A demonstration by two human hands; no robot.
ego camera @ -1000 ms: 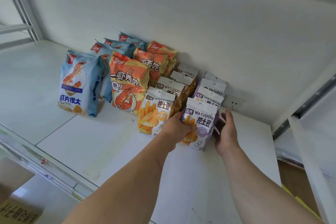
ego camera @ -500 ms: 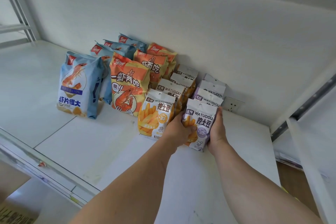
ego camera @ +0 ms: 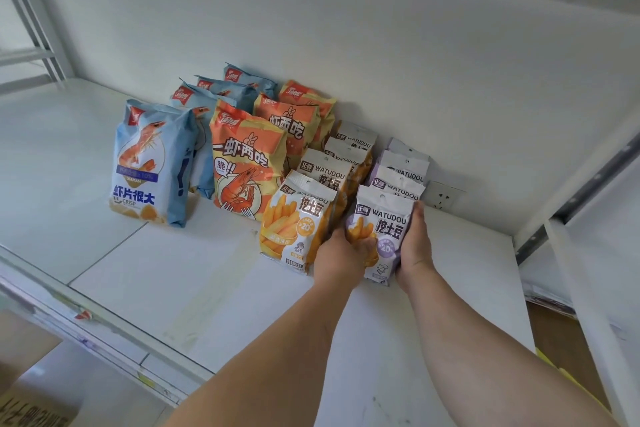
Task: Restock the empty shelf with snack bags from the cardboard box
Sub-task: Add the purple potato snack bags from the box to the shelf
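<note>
Right of centre in the frame, both hands close on a small purple snack bag that stands upright on the flat white shelf. The left hand wraps the bag's left edge, its fingers curled over the lower front so they dent the glossy film. The right hand lies along the bag's right edge with the thumb up the side; its fingers go behind the bag, so how they lie cannot be told.

The bag is a soft, crinkled pouch with a white top band, a punched hang hole and printed potato sticks. Behind it three more purple bags lean in a row toward the matte back wall. Just to its left stands a row of yellow bags of the same shape, touching one another front to back. Farther left, larger puffed orange bags with a printed shrimp stand in a line, and beside those, pale blue bags with crimped top seams, the front one standing slightly apart from the others in its row.

A white wall socket sits low on the back wall, just right of the purple row. At the lower left corner of the frame a brown cardboard box with dark print shows below the shelf's metal front rail.
</note>
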